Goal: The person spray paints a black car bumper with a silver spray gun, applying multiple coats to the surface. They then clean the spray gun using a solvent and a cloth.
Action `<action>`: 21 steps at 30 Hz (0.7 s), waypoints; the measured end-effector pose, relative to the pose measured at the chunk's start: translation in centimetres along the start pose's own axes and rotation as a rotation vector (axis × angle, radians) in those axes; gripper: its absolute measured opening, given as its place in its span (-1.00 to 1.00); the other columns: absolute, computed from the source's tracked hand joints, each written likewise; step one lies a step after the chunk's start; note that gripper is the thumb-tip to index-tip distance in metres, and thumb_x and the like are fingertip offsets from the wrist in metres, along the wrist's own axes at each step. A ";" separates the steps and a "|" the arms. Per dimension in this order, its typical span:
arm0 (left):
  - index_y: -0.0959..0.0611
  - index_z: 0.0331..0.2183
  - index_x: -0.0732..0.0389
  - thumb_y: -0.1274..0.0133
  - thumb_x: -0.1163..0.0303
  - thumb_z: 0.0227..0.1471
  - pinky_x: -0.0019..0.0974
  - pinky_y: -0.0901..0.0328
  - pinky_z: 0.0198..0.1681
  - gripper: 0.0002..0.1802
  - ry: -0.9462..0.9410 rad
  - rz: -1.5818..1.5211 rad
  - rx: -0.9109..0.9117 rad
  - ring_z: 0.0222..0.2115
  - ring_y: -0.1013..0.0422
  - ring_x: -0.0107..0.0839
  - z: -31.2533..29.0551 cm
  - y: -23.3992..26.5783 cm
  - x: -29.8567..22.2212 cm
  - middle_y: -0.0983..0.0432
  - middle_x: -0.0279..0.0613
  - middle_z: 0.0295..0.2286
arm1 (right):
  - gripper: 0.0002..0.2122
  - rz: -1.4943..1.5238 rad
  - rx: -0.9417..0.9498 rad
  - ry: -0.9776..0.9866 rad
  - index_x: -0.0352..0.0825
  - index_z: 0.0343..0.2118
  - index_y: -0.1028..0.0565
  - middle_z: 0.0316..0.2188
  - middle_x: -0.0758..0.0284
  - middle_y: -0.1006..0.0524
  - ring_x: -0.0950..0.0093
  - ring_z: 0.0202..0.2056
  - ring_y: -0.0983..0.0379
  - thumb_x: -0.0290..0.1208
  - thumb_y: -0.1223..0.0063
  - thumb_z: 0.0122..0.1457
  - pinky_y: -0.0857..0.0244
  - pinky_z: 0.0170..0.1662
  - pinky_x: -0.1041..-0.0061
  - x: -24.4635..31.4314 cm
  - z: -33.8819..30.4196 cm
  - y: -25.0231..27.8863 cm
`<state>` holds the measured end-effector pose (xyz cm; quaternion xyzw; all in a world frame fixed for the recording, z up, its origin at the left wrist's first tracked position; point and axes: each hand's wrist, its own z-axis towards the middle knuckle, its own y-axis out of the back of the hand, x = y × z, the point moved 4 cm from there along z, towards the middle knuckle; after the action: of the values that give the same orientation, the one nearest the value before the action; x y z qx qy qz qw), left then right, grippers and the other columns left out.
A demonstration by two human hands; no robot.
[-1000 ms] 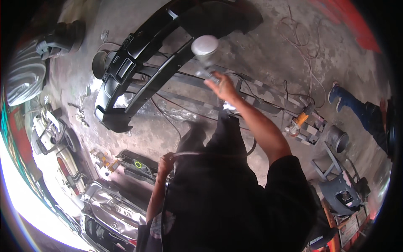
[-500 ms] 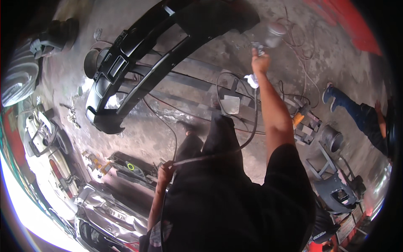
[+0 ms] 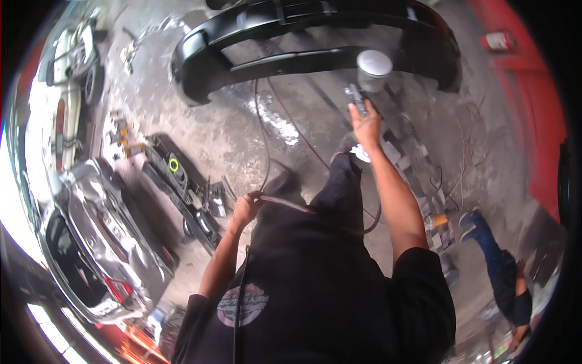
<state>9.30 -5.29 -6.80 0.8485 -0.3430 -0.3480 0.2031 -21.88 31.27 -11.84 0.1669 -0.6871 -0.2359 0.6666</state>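
My right hand (image 3: 367, 126) is wrapped around the handle of a spray gun (image 3: 356, 99), held out ahead of me. On top of the gun sits a pale cup (image 3: 374, 70) with a round lid. Just below the wrist is something white and crumpled (image 3: 361, 153); what it is cannot be made out. Near my waist, my left hand (image 3: 245, 210) grips a thin hose (image 3: 286, 205) that loops across my front toward the right arm. Beyond the gun lies a large black car bumper (image 3: 285, 64), curved side away, its right part partly behind the cup.
A dented silver car (image 3: 115, 236) stands at the left, with dark car parts (image 3: 182, 182) on the floor beside it. More hoses (image 3: 467, 142) trail over the concrete at the right. Another person (image 3: 494, 261) is low down at the far right, near a red surface (image 3: 536, 121).
My view has swung to the right, so the bumper now lies across the top. The spray gun is lower and closer to the bumper in view. Both hands keep their hold.
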 end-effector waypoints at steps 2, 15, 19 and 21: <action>-0.73 -0.12 0.28 -0.28 0.32 0.15 -0.04 -0.46 -0.08 -0.70 -0.010 -0.001 -0.037 -0.12 -0.63 0.07 -1.7 1.0 2.6 -0.69 0.15 -0.22 | -0.55 0.020 0.174 -0.007 -0.44 -0.06 -0.61 -0.35 -0.04 -0.67 0.00 -0.26 -0.65 -0.08 -0.33 0.25 -0.45 -0.17 0.18 5.3 -2.3 -6.6; -0.76 -0.10 0.15 -0.35 0.22 0.09 0.00 -0.48 -0.04 -0.64 0.074 -0.289 -0.275 -0.14 -0.62 0.11 -9.5 0.9 24.4 -0.71 0.12 -0.26 | -0.50 -0.169 0.660 0.204 -0.38 0.13 -0.56 -0.04 -0.16 -0.63 -0.07 0.05 -0.58 -0.12 -0.31 0.25 -0.44 0.12 0.13 27.7 -10.6 -30.6; -0.76 -0.10 0.23 -0.36 0.24 0.09 -0.03 -0.48 -0.04 -0.62 0.046 -0.409 -0.275 -0.14 -0.62 0.12 -9.1 1.1 24.0 -0.71 0.17 -0.26 | -0.68 -0.141 0.304 0.453 -0.39 -0.06 -0.58 -0.28 -0.06 -0.68 -0.09 -0.21 -0.64 -0.30 -0.33 0.24 -0.46 -0.19 0.10 32.7 -7.6 -24.1; -0.76 -0.09 0.26 -0.36 0.27 0.09 -0.04 -0.48 -0.04 -0.62 0.069 -0.472 -0.274 -0.13 -0.62 0.12 -8.6 1.3 23.5 -0.70 0.18 -0.25 | -0.69 -0.251 0.177 0.493 -0.39 -0.05 -0.58 -0.28 0.02 -0.68 0.00 -0.26 -0.64 -0.28 -0.29 0.28 -0.46 -0.17 0.14 35.1 -6.6 -21.4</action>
<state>27.27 -22.27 -10.87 0.8809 -0.0782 -0.3997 0.2409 -19.08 -6.30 5.82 0.3606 -0.4962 -0.2080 0.7619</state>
